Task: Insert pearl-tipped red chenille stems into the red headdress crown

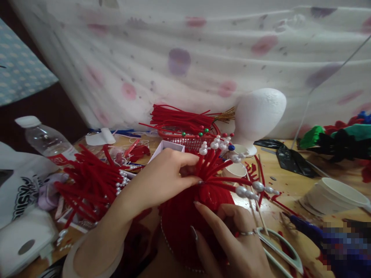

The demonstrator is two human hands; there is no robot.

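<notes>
My left hand [166,173] reaches in from the left, thumb and fingers pinched at the base of several red fuzzy pipe cleaner stems [214,170]. The stems fan out, tipped with white pearl beads [245,192] and a blue bead [231,148]. Below them lies a rounded dark red fuzzy piece [179,220] with a string of small pearls along its edge. My right hand [232,235], a ring on one finger, rests at this piece. Its index finger and thumb are apart, with fingertips on or close to the red surface; the other fingers curl.
A white foam head [259,116] stands behind a red basket [191,143] with red stems. A bundle of red stems [89,177] and a plastic bottle [49,139] are left. Right are a paper cup [333,197], scissors [285,247] and a blue tool [307,227].
</notes>
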